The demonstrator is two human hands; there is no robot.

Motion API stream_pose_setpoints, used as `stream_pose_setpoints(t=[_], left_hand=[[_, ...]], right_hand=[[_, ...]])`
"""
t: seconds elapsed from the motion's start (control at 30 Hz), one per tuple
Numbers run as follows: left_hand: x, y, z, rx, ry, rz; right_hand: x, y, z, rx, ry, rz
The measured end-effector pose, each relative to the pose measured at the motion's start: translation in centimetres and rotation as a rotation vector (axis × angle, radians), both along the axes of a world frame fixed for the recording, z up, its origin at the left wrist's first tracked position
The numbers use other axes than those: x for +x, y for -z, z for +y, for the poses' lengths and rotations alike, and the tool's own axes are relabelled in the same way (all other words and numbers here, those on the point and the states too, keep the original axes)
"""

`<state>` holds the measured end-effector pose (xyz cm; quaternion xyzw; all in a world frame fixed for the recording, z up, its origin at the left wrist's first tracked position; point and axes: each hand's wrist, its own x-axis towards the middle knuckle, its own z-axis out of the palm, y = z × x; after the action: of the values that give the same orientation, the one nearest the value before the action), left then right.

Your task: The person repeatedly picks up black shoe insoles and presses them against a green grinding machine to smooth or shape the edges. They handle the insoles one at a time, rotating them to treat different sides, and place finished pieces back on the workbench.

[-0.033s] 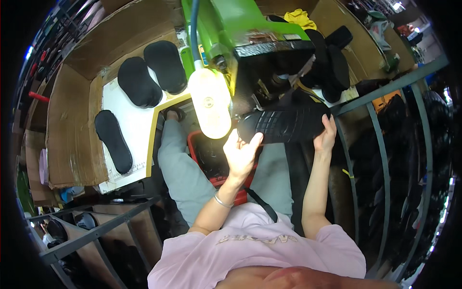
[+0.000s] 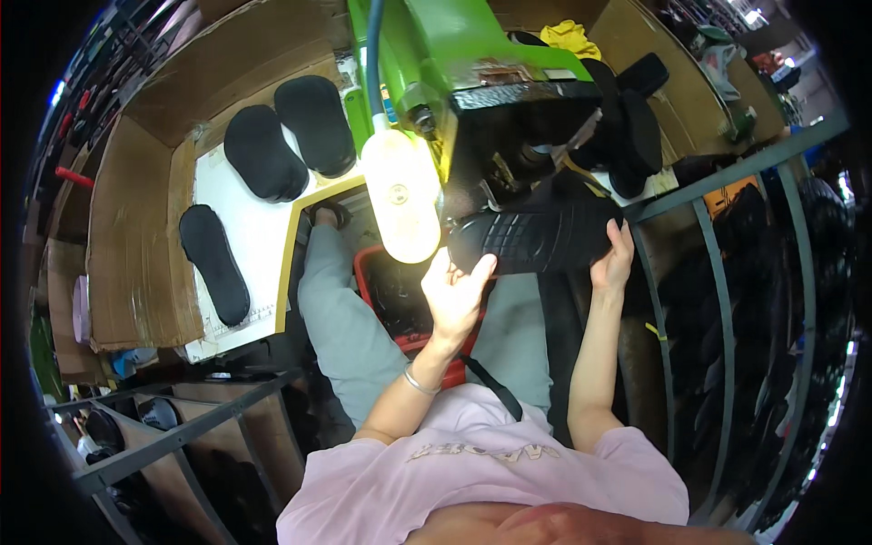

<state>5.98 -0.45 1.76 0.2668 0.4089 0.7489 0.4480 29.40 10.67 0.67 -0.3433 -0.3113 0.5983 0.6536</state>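
A black shoe sole [image 2: 545, 238] with a tread of raised blocks is held level beneath the head of a green machine [image 2: 490, 54]. My left hand [image 2: 459, 289] grips its left end, the thumb lying on the tread. At the right end, my right hand [image 2: 614, 259] has its fingers wrapped around the edge. The sole's far edge lies close under the machine's dark working parts, and I cannot tell whether they touch. Just left of the sole, a bright lamp [image 2: 400, 195] hangs on a blue-grey cable. What lies under the sole is hidden.
Stacked black soles [image 2: 263, 153] and a single sole [image 2: 214, 263] rest on a white board [image 2: 259, 313] at left, inside cardboard walls [image 2: 136, 254]. More dark soles [image 2: 636, 136] and a yellow cloth [image 2: 570, 38] are at right. A red bin [image 2: 368, 272] stands below; metal racks [image 2: 718, 282] flank me.
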Motion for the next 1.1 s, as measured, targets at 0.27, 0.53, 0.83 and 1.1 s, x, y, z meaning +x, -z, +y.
stream_pose_setpoints(t=[0.27, 0.53, 0.83, 1.1], left_hand=[[-2.2, 2.1, -2.1, 0.003, -0.153, 0.080], [-8.2, 1.1, -4.1, 0.033, -0.363, 0.122], [-5.2, 0.7, -2.1, -0.048, -0.142, 0.252], [-7.1, 1.7, -3.6, 0.016, 0.374, -0.833]], right_hand=[[-3.7, 0.9, 1.1, 0.025, 0.016, -0.055], [-9.0, 1.4, -0.3, 0.128, -0.270, 0.046], [-2.9, 0.8, 0.8, 0.209, -0.131, 0.055], [-2.3, -0.2, -1.7, 0.116, -0.018, -0.082]])
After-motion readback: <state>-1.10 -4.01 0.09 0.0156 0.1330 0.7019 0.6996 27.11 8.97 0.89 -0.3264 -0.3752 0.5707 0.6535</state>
